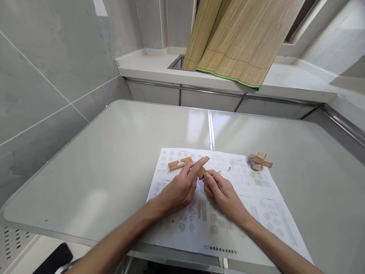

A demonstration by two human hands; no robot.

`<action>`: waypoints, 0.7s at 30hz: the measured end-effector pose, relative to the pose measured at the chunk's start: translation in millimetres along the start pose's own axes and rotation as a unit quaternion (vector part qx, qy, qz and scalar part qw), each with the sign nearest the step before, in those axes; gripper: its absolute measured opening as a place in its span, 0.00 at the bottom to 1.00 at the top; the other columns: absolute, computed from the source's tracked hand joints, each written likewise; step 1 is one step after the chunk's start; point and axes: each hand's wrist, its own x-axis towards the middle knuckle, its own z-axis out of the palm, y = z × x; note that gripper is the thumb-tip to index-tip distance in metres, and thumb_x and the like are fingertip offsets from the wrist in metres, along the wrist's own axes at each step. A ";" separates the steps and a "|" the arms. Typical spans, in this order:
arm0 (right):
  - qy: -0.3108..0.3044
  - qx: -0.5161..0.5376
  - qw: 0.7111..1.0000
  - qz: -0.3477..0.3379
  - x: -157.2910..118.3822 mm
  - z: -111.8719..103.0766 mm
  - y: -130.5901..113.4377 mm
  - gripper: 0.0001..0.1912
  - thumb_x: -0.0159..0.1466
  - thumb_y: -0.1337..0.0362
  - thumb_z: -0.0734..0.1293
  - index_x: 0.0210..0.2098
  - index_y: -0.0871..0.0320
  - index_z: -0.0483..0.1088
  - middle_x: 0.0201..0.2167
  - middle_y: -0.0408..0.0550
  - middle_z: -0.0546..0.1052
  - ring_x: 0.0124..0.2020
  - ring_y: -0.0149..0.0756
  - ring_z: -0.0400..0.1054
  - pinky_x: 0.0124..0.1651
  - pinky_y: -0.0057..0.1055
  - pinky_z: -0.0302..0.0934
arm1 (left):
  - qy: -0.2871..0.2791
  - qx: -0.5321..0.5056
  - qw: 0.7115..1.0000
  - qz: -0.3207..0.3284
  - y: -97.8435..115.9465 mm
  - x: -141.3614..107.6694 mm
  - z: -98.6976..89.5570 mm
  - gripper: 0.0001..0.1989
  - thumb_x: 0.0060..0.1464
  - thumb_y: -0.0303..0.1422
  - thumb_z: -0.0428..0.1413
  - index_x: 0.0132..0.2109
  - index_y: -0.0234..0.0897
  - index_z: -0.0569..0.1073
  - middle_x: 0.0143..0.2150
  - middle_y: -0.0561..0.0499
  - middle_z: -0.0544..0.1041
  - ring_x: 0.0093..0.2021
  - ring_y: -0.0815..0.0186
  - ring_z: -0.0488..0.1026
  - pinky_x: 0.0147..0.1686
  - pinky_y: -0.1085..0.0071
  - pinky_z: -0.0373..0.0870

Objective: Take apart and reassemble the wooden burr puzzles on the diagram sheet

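Observation:
Both hands meet over the printed sheet point(196, 238), around small wooden pieces point(202, 173). My left hand point(182, 186) has its fingers pressed together on one side of the pieces. From the right, my right hand point(221, 190) pinches a piece between thumb and fingers. The fingers partly hide how the pieces join. Just beyond my left hand lies a flat notched wooden piece point(174, 165) on the sheet. An assembled cross-shaped wooden piece point(259, 160) rests at the sheet's upper right edge.
The sheet lies on a pale table point(122, 152) with a metal seam point(211, 131). Behind it, a bamboo mat point(242, 42) hangs over a white counter point(154, 68) beside a sink edge. A black object point(55, 258) is at the lower left.

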 end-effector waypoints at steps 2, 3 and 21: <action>-0.002 -0.002 1.000 -0.004 0.4 -1.3 -1.1 0.24 0.77 0.42 0.57 0.37 0.54 0.66 0.22 0.37 0.62 0.22 0.31 0.53 0.26 0.31 0.49 | -0.009 -0.009 1.000 -0.001 0.8 0.0 -2.0 0.33 0.74 0.25 0.42 0.80 0.44 0.46 0.51 0.42 0.73 0.42 0.63 0.72 0.46 0.62 0.78; -0.005 -0.003 1.000 -0.004 0.7 -2.3 -1.7 0.24 0.77 0.41 0.57 0.37 0.54 0.66 0.22 0.37 0.62 0.22 0.31 0.53 0.27 0.31 0.49 | -0.014 -0.014 1.000 -0.001 1.3 0.0 -3.3 0.33 0.74 0.25 0.42 0.80 0.45 0.47 0.52 0.42 0.72 0.44 0.62 0.72 0.49 0.61 0.78; 0.048 -0.023 0.998 -0.036 2.9 1.7 -3.0 0.25 0.77 0.43 0.58 0.30 0.53 0.61 0.23 0.38 0.62 0.24 0.33 0.55 0.29 0.32 0.54 | -0.038 -0.075 0.996 0.015 3.3 2.6 1.3 0.32 0.74 0.24 0.43 0.79 0.47 0.50 0.70 0.40 0.70 0.64 0.56 0.72 0.65 0.54 0.73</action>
